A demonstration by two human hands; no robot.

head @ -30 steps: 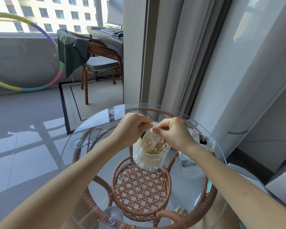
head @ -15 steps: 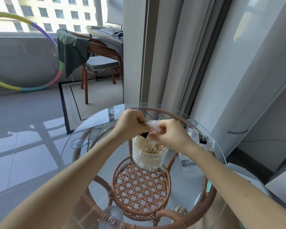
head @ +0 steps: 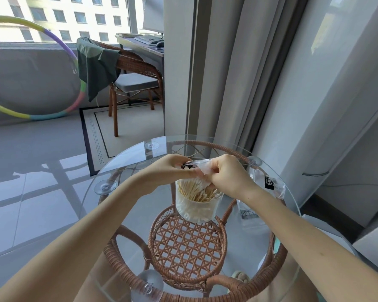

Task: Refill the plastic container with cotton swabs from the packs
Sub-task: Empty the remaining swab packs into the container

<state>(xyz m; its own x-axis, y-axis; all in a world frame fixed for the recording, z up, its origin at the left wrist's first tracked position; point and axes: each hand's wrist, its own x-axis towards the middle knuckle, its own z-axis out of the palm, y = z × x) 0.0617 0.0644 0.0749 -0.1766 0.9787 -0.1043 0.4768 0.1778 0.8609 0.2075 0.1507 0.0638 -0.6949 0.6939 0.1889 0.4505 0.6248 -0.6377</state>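
A clear plastic container (head: 196, 209) stands upright on the round glass table (head: 122, 162), filled with wooden-stemmed cotton swabs (head: 202, 192) that lean to the right. Just above its mouth I hold a crumpled clear swab pack (head: 200, 167) with a black label. My left hand (head: 172, 168) pinches the pack's left end and my right hand (head: 227, 174) grips its right end. The pack looks flattened; I cannot tell whether any swabs are left inside it.
Another clear pack (head: 264, 188) with a black label lies on the glass to the right of the container. The table rests on a rattan frame (head: 188, 251). A curtain (head: 227, 73) hangs close behind; a rattan chair (head: 135, 83) stands far left.
Both hands have drawn the pack up and off the swabs, which now stand free in the container. The pack has been squeezed into a crumpled strip between my fingers.
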